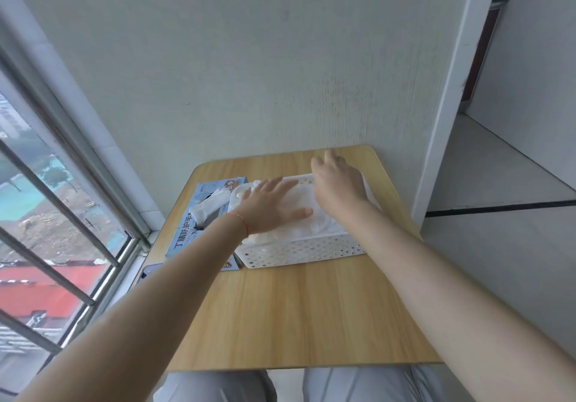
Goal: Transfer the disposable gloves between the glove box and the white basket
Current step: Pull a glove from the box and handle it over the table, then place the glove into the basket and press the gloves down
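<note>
A white perforated basket (299, 250) stands on the wooden table, filled with a pile of white disposable gloves (314, 225). My left hand (271, 207) lies flat on that pile with its fingers straight. My right hand (338, 185) hovers over the basket's far right part, fingers loosely spread toward the far rim; whether it touches the gloves is hidden. To the left of the basket lies the blue glove box (199, 230), touching it, with one white glove (208, 207) sticking out of its slot.
The small wooden table (305, 314) stands against a white wall, with a barred window close on the left. A dark phone (149, 269) lies at the table's left edge. My knees show under the near edge. Open floor lies to the right.
</note>
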Motion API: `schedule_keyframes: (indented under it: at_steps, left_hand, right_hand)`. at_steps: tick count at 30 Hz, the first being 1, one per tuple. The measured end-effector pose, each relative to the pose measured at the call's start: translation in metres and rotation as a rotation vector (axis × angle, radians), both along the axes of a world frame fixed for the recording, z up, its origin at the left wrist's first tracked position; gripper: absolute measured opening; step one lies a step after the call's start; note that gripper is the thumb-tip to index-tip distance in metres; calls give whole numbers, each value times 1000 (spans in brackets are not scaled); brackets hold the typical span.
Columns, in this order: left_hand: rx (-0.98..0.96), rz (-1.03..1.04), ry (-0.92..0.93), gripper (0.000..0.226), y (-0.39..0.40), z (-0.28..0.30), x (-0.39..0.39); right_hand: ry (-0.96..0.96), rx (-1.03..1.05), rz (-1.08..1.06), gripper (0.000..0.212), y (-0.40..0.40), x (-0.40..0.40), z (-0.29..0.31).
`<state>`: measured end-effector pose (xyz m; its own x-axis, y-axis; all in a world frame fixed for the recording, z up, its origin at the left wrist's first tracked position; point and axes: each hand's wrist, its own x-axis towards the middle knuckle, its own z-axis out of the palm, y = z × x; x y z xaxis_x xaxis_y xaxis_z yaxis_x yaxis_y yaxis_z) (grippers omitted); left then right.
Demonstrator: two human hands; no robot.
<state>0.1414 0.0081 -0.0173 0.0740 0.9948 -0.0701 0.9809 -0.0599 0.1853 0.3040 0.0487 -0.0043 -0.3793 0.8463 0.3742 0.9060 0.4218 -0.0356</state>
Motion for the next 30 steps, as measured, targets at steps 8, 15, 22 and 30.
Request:
schedule_keyframes:
  at_steps: [8, 15, 22, 30]
  left_hand:
    - [-106, -18, 112, 114, -11, 8, -23]
    - [-276, 4, 223, 97, -1, -21, -18]
    - [-285, -14, 175, 100, 4, -15, -17]
    - [333, 227, -481, 9, -20, 15, -103]
  right_hand:
    - [-187, -501, 71, 74, -6, -16, -9]
    - [-203, -749, 26, 92, -9, -8, -16]
    - [-191, -698, 25, 93, -3, -11, -12]
    - [156, -272, 180, 19, 3, -88, 25]
